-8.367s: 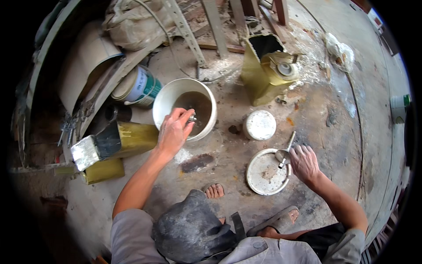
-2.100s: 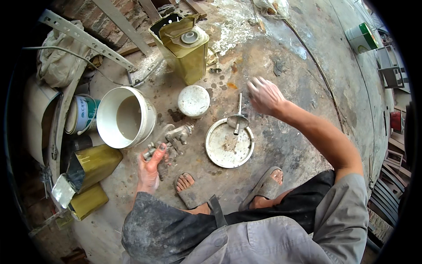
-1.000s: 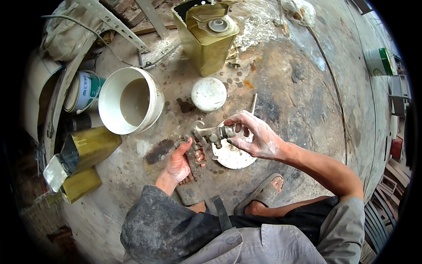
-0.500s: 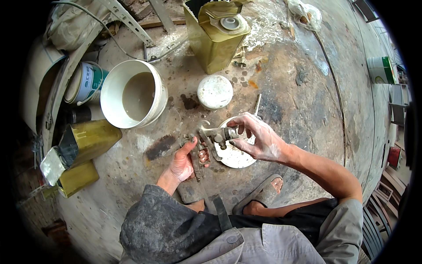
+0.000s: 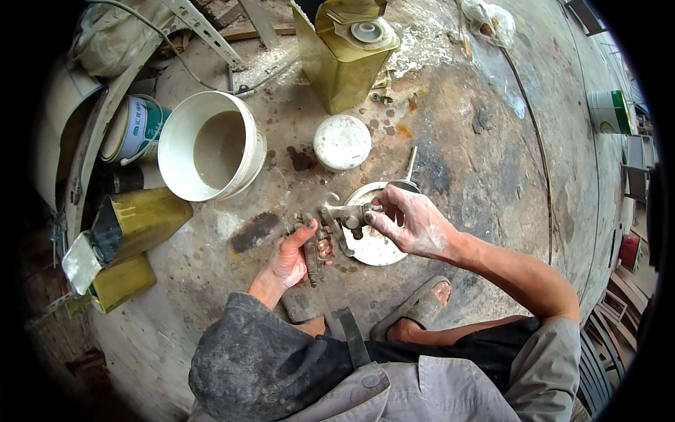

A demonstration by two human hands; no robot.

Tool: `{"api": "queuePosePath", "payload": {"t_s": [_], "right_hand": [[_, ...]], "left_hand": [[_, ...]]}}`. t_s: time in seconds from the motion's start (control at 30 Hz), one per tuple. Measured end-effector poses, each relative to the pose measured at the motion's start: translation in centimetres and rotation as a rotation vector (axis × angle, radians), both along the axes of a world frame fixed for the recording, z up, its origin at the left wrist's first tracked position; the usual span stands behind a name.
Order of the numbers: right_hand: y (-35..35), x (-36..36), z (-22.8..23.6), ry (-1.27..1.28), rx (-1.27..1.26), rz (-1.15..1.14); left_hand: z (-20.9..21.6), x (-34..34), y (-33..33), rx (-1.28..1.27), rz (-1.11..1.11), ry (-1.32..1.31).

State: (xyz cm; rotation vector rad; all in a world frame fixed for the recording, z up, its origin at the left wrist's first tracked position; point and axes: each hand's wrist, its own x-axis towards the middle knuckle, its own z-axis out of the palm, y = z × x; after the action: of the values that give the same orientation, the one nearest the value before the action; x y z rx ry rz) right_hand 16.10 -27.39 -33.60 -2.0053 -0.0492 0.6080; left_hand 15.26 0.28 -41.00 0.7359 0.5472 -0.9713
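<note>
A worn metal spray gun [image 5: 344, 212] is held in front of me above the floor. My left hand [image 5: 287, 259] is wrapped round its handle, with the thumb uppermost and the fingertips showing past the grip. At the gun's right end, my right hand [image 5: 420, 226] pinches the fitting between thumb and fingers; they partly cover it. Both hands carry whitish dust or paint. Beneath the gun and right hand lies a round white lid [image 5: 380, 247]. At its far edge rests a dark round piece [image 5: 403, 186] with a thin rod [image 5: 411, 163] beside it, partly behind my fingers.
A white bucket [image 5: 172, 151] with cloudy liquid stands to the left. A small white tub [image 5: 342, 143] and a tall gold can [image 5: 337, 77] are beyond the hands. Cut gold cans [image 5: 151, 221] lie at left. A dark cable [image 5: 529, 116] crosses the floor at right.
My right thumb and fingers have closed in over the gun's end, covering the dark ring seen before. The right hand has shifted slightly, revealing the dark round piece behind it. The left grip is unchanged.
</note>
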Motion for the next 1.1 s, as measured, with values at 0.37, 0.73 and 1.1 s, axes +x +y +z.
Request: {"api": "queuePosePath", "payload": {"t_s": [0.37,0.73,1.1], "right_hand": [[-0.9,-0.7,-1.1,-0.368,-0.052,0.132],[-0.2,-0.5,0.5,0.236,-0.048,0.038],[-0.5,-2.4,-1.6,-0.298,-0.045,0.095]], "left_hand": [[0.2,-0.3,-0.7,-0.015,-0.021,0.03],[-0.8,-0.8,0.2,-0.072,-0.054,0.006],[-0.8,-1.0,0.4,-0.047,-0.068,0.023]]}}
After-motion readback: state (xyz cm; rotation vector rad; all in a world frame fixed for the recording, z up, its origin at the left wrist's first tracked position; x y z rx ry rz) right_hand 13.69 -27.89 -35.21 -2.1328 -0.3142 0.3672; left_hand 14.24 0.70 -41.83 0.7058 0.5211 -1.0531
